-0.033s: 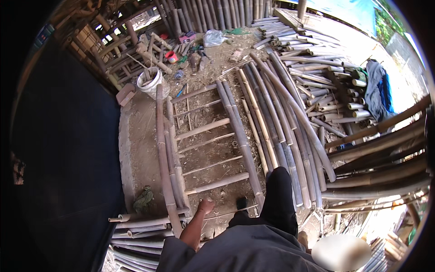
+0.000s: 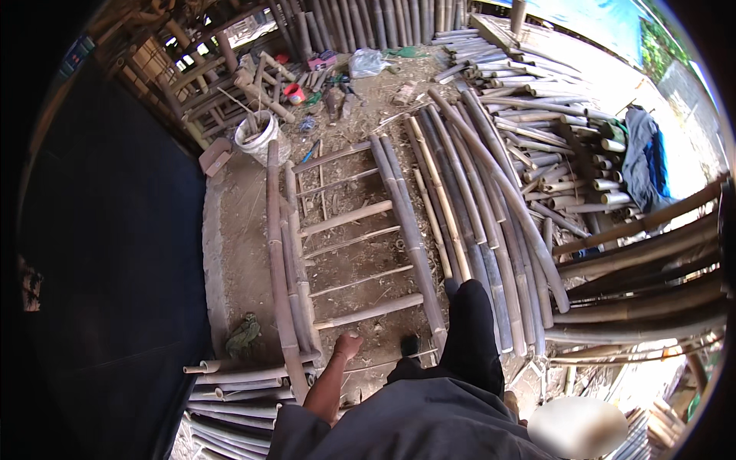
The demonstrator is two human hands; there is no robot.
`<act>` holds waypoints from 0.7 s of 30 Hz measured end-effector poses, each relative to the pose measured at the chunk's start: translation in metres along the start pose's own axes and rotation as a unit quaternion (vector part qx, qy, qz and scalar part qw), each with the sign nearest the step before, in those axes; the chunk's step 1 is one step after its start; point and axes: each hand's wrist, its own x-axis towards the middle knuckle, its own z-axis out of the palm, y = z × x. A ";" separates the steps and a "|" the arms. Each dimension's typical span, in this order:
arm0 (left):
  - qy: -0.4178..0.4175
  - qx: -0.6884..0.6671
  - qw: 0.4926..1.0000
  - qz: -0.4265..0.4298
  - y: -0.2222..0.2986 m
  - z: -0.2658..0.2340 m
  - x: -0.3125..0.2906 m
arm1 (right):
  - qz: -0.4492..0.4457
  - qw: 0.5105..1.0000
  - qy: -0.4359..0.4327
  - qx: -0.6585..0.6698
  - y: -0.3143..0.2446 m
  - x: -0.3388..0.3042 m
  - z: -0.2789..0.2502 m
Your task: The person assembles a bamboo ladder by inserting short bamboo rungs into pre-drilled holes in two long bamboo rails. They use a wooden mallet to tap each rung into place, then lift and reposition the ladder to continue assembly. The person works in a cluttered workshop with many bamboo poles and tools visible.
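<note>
My left hand hangs low in front of me, over the near end of a bamboo ladder-like frame lying on the ground. Its fingers are curled in, and their inner side is hidden, so I cannot make out what they hold, if anything. The nearest thick rung is just beyond the hand, apart from it in the picture. A small patch of skin shows beside my right hip; it may be part of my right hand, but no fingers can be made out.
Long bamboo poles lie to the right of the frame, with stacked cut bamboo beyond. More poles lie at the near left. A white bucket stands at the far left. A dark sheet hangs on the left.
The scene sits very slightly lower and farther right in the picture. My left hand stays in nearly the same place, its fingers still curled.
</note>
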 end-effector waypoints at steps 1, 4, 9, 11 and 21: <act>0.034 -0.058 0.998 -0.022 0.010 -0.012 0.015 | -0.012 1.000 -0.004 -0.014 -0.031 0.017 -0.008; -0.037 -0.266 0.962 -0.040 0.108 -0.049 0.028 | -0.025 0.999 0.004 -0.045 -0.113 0.070 -0.047; 0.166 -0.267 0.943 0.105 0.266 -0.158 0.109 | -0.113 0.988 -0.011 -0.104 -0.319 0.166 -0.128; 0.166 -0.338 0.919 0.115 0.368 -0.179 0.149 | -0.152 0.979 -0.014 -0.135 -0.399 0.202 -0.168; -0.137 -0.747 0.649 0.046 0.540 -0.143 0.164 | -0.506 0.823 -0.219 -0.136 -0.763 0.091 -0.212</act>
